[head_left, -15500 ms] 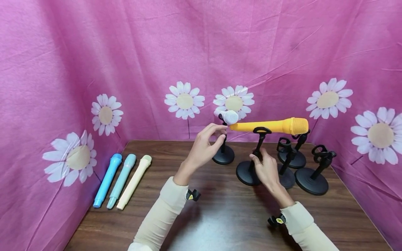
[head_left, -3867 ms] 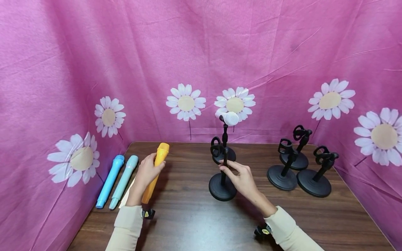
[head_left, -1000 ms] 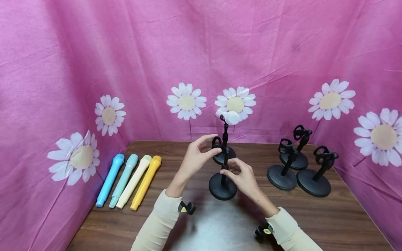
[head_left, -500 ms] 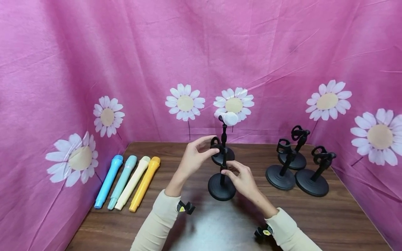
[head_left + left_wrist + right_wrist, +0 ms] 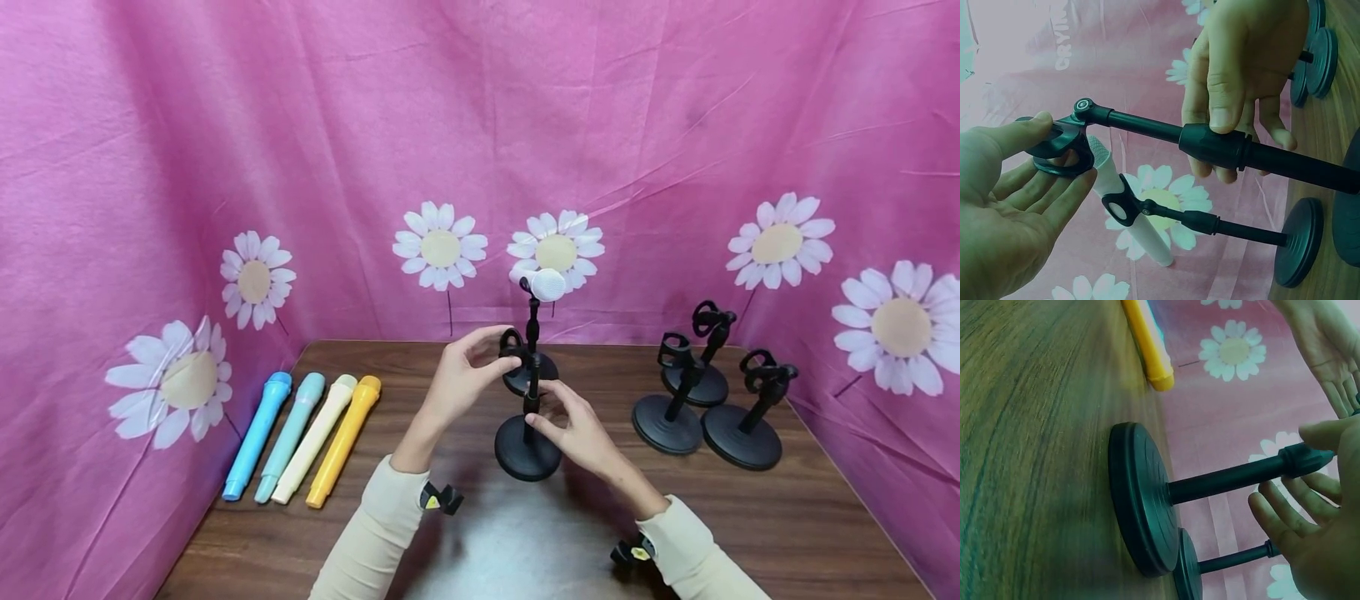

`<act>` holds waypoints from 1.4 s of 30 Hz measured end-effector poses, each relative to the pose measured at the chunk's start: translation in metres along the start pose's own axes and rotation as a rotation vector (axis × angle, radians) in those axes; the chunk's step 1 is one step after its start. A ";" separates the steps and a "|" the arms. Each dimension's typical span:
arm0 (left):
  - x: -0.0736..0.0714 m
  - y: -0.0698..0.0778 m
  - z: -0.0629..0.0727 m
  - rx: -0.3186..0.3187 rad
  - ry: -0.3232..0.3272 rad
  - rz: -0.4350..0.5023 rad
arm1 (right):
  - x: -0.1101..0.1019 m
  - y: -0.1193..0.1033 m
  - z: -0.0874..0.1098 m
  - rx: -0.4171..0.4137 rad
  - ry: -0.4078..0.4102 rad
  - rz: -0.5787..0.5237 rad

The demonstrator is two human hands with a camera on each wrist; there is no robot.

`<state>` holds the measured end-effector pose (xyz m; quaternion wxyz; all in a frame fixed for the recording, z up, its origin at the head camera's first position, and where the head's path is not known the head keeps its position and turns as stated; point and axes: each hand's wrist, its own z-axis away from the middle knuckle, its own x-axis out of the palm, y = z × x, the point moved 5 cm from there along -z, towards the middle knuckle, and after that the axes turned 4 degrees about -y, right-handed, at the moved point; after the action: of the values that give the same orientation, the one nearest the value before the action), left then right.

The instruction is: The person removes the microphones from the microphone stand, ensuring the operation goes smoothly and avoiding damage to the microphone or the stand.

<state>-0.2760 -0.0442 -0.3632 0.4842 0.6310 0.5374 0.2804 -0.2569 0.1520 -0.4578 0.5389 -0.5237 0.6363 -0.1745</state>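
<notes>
My left hand pinches the ring-shaped clip of a black microphone stand, thumb on one side and fingers on the other. Around the collar on the same stand's pole, my right hand has its thumb and fingers. The stand is upright, its round base flat on the table. Just behind it another black stand carries a white microphone in its clip.
Blue, teal, cream and yellow microphones lie in a slanted row at the left of the wooden table. Three black stands with bare clips cluster at the right. A pink flowered curtain surrounds the table.
The held stand came leftward from the right group. Its yellow microphone was laid beside the cream one by the left hand, which then moved to the clip. Over the last second, little has shifted.
</notes>
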 end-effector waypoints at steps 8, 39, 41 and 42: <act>0.000 0.002 0.000 0.010 0.004 -0.007 | -0.001 -0.003 -0.005 0.050 0.056 -0.038; -0.001 0.000 0.000 -0.011 0.001 -0.004 | 0.003 -0.004 -0.004 0.019 0.048 -0.071; 0.000 0.000 0.000 -0.012 0.001 -0.003 | 0.003 -0.003 -0.005 0.045 0.061 -0.088; 0.000 0.000 0.000 -0.012 0.001 -0.003 | 0.003 -0.002 -0.005 0.057 0.068 -0.095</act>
<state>-0.2759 -0.0446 -0.3629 0.4882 0.6271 0.5367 0.2835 -0.2599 0.1470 -0.4559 0.5226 -0.5316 0.6234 -0.2357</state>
